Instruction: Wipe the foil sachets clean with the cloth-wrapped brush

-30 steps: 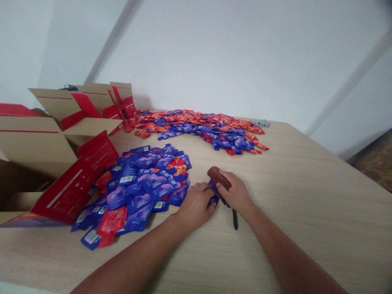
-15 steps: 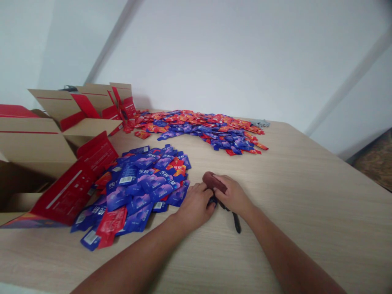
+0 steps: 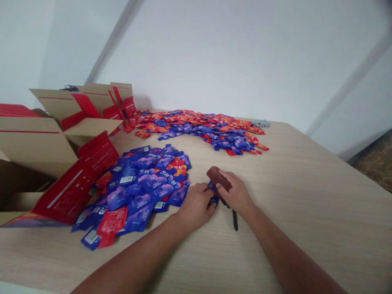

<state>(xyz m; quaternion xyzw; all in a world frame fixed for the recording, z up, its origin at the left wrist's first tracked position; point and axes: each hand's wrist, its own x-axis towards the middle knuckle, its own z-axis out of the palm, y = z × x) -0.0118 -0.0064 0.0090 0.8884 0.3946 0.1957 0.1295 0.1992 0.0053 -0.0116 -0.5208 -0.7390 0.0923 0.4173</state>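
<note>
My right hand (image 3: 235, 192) is wrapped around a brown hand tool (image 3: 216, 177), rounded at its front, with a thin black arm (image 3: 235, 220) sticking out below the hand. It looks like a stapler, but its exact kind is not clear. Beside it my left hand (image 3: 197, 205) lies low on the tabletop, fingers bent over a small blue packet (image 3: 216, 201). Most of that packet is hidden under the fingers and the tool. Close to the left hand spreads a pile of blue and red packets (image 3: 147, 179), some with white barcode labels.
Open cardboard boxes (image 3: 30, 143) with red printed flaps stand on the left. Along the wall a long heap of red and blue packets (image 3: 196, 122) lies on the wooden table (image 3: 306, 183). Something grey (image 3: 261, 123) sits at that heap's right end.
My right hand and the brown tool have shifted slightly right, away from my left hand. More of the blue packet shows between them. My left hand has barely moved.
</note>
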